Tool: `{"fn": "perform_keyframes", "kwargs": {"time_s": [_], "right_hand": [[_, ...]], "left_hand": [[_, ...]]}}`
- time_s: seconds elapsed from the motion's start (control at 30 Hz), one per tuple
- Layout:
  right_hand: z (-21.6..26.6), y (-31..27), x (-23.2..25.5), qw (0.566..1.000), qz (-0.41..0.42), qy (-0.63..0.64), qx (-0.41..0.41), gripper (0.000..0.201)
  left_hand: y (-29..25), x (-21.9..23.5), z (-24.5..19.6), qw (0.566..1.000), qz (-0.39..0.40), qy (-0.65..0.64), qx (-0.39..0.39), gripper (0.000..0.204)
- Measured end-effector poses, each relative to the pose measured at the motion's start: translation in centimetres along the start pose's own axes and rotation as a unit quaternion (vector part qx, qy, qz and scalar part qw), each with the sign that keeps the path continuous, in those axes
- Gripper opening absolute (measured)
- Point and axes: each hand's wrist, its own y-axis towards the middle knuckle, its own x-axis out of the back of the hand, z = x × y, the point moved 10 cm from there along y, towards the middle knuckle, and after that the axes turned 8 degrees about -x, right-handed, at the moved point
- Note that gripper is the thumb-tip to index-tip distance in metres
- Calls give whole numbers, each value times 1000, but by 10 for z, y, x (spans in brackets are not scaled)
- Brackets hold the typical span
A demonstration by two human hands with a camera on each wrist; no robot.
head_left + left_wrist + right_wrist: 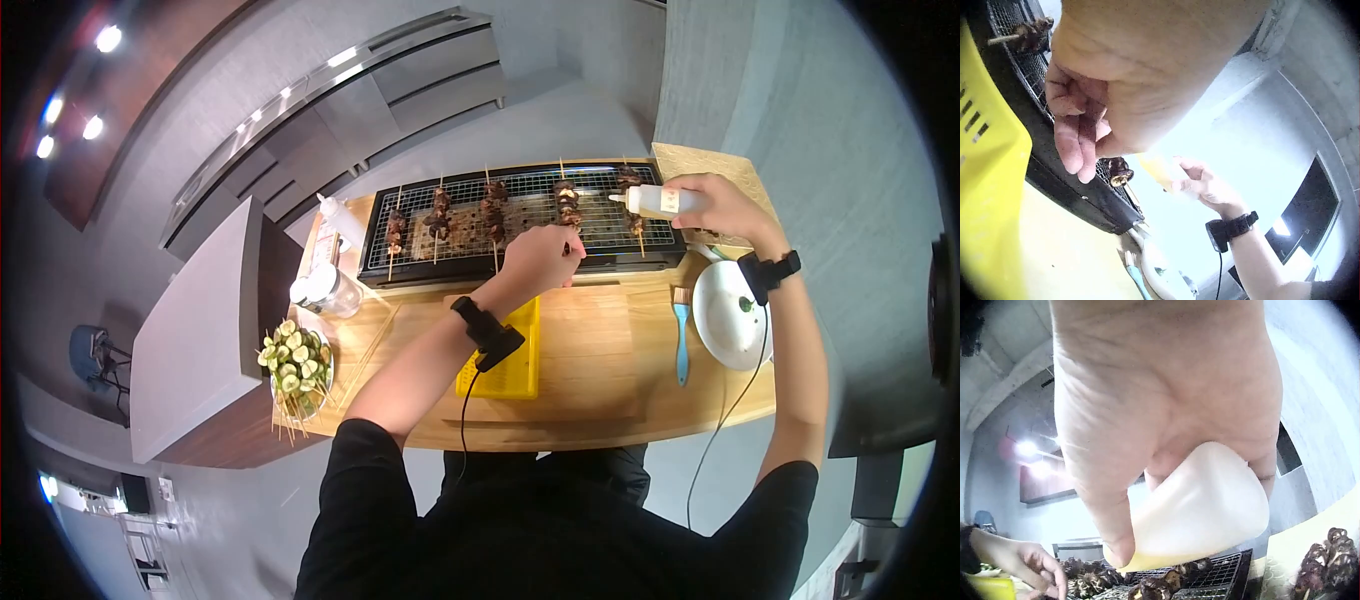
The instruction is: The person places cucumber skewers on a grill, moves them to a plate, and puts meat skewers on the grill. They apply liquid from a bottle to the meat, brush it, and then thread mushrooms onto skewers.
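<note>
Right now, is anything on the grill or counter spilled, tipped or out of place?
Nothing stands out. The skewers lie in a row across the grill, the right hand holds the squeeze bottle sideways over them, and the left hand rests at the grill's front edge.

My right hand [725, 205] wraps a translucent white squeeze bottle [660, 201], yellowish inside. Grill [520, 225]: black body, silver wire mesh in a square grid. Skewers [492, 215] dark brown, pale wooden sticks. Yellow tray [508, 365] with slots under my left hand [540, 258]. Light wood table [600, 380]. White plate [728, 315], blue-handled brush [681, 335]. Green cucumber slices [296, 358]. Black wrist straps, black sleeves.
</note>
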Motion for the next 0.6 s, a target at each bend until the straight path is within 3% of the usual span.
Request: {"fn": "perform_keyframes", "kwargs": {"time_s": [0.07,0.2,0.3,0.4,0.6], "right_hand": [[0,-11,8,1000,5,4,-13,49],[-10,-26,20,999,0,1,-39,48],[-28,-31,15,994,52,66,-75,46],[-25,-37,14,997,64,-34,-17,45],[-32,-32,25,997,49,-57,22,48]], "left_hand": [[2,-4,-6,1000,11,-8,-16,21],[7,-33,-26,980,53,-185,-40,23],[20,-67,-32,945,96,-312,-24,31],[30,-84,-38,918,127,-375,15,36],[36,-82,-51,864,112,-489,42,39]]}}
